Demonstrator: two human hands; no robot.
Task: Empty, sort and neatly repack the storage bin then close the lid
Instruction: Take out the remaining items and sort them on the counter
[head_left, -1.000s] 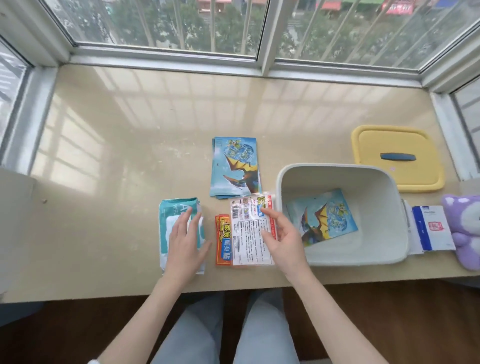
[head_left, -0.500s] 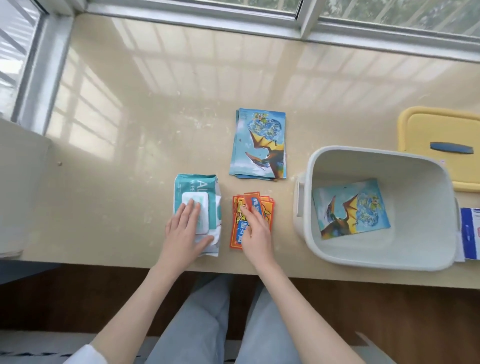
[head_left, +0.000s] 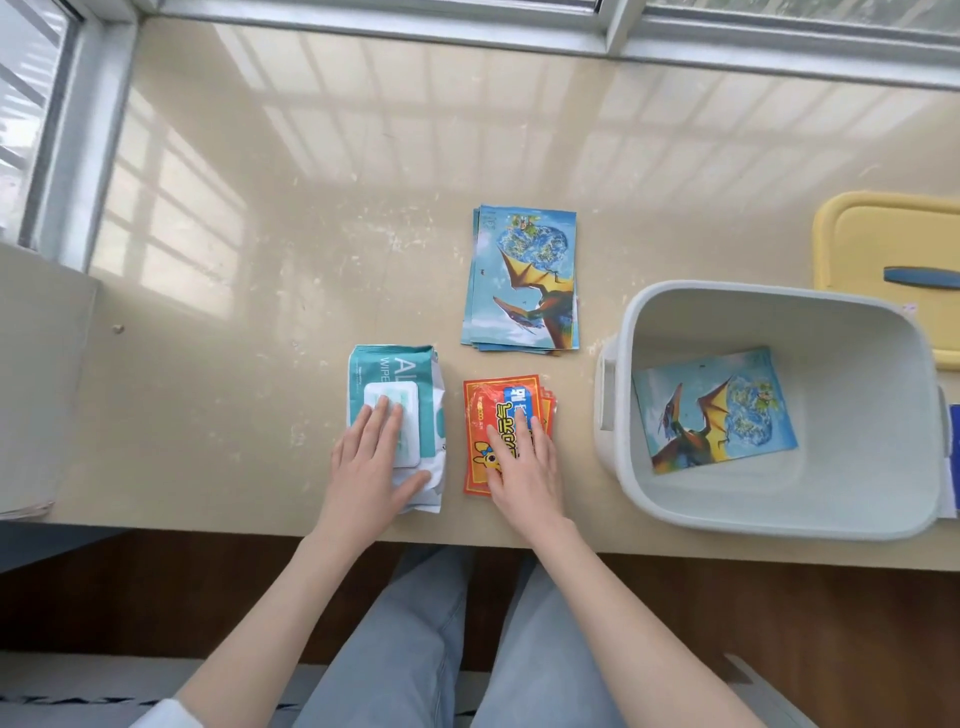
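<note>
Three sorted groups lie on the desk (head_left: 249, 270) to the left of the storage bin (head_left: 779, 322), and both hands are flat on two of them. The left hand (head_left: 371, 462) rests palm-down on the pack of wet wipes (head_left: 395, 366), fingers straight and close together, fingertips on the white flap, thumb spread sideways over the pack's near corner. It grips nothing and seems only to press the soft pack square to the desk's near edge. The right hand (head_left: 524, 460) lies the same way, fingers straight and slightly spread, on the small stack of orange packets (head_left: 480, 415) just beside the wipes. The packets fan a little at their right edge, so the flat press reads as squaring the pile rather than lifting it. Beyond them, apart from both hands, a stack of dragon cards (head_left: 522, 280) sits fairly neatly, with a few edges showing at its near end. The bin stands open at the right, near the desk's front edge, and is not quite empty: one dragon card (head_left: 711, 410) lies askew on its floor. Either the emptying is unfinished or the repacking has just begun; I cannot tell which. The yellow lid (head_left: 878, 234) with its blue handle (head_left: 922, 277) lies behind the bin, off and out of the way, likely parked there to leave the opening free until the last step.
</note>
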